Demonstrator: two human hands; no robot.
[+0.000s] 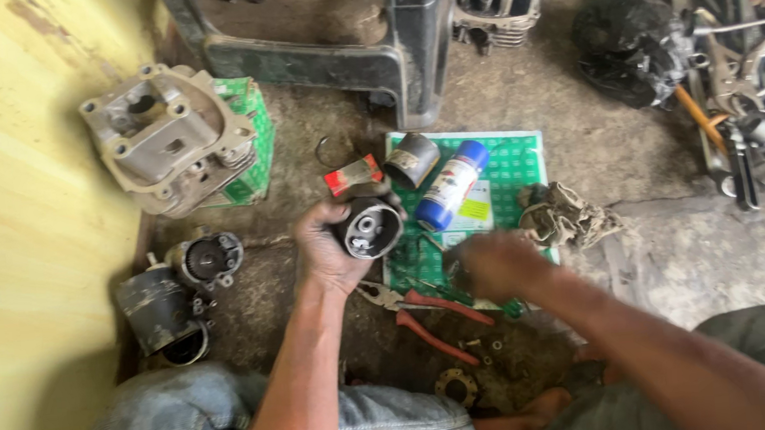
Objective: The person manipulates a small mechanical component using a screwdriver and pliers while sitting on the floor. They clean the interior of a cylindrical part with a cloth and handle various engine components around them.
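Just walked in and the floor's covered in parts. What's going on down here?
A person sitting on the floor holds a round dark metal part up in the left hand. The right hand, blurred, is low over the green mat, near red-handled pliers. A spray can, a rag and engine parts lie around.

Round metal part [371, 228] in left hand [330, 248]

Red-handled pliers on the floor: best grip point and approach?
Take the red-handled pliers by the two splayed red handles, coming from above on the near right side; they lie flat, jaws pointing left toward the left hand.
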